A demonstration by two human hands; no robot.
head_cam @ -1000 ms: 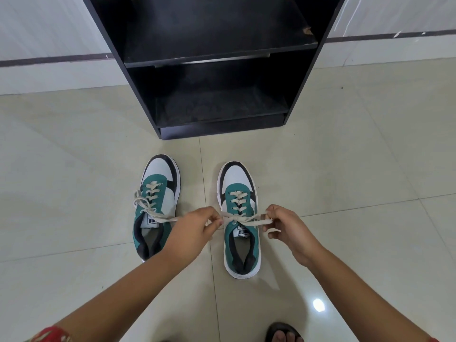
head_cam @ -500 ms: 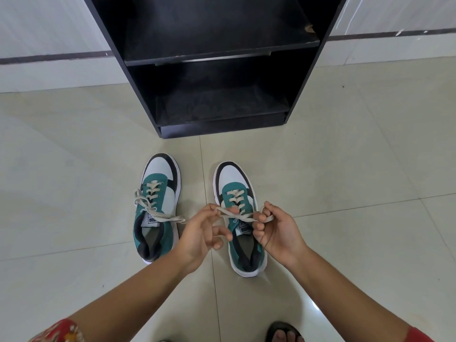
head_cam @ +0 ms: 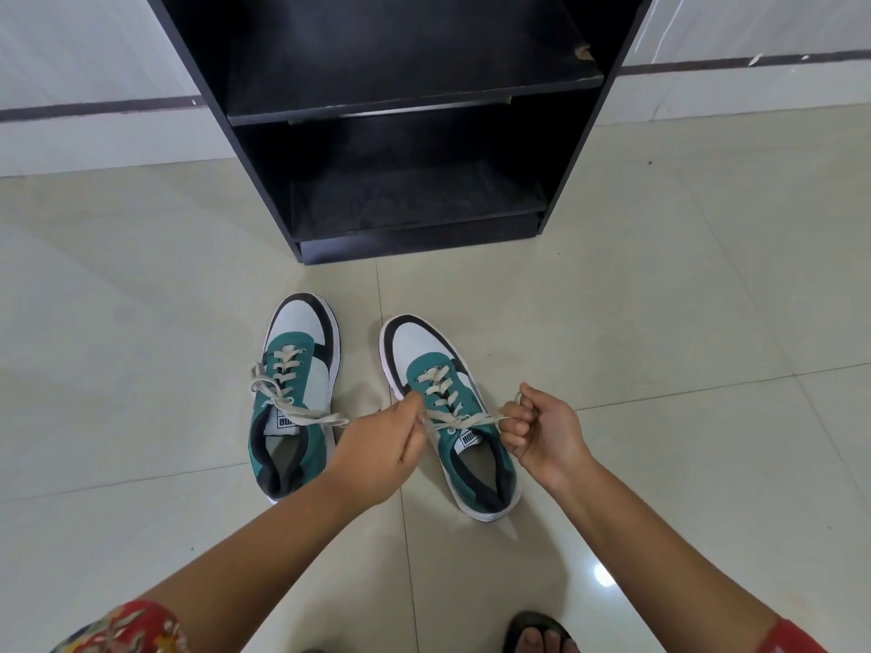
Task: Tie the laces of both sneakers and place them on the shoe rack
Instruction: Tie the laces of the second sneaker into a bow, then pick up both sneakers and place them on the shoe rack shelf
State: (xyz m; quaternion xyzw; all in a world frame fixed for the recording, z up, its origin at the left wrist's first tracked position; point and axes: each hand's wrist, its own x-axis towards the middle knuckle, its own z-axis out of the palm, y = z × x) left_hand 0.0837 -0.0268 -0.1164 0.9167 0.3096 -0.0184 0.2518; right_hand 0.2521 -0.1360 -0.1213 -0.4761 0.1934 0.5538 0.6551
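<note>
Head view, glossy cream floor tiles (head_cam: 660, 299), black shoe rack (head_cam: 414, 134), white wall (head_cam: 85, 63)

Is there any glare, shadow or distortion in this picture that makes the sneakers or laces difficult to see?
Head view: one small glare spot on the floor tiles, away from both sneakers; soft shadow beside the right sneaker; wide-angle lens bends the shoe rack sides; the laces stay sharp.

Both forearms extended forward, left hand (head_cam: 377, 445) and right hand (head_cam: 542, 433) each in pinched grip
</note>
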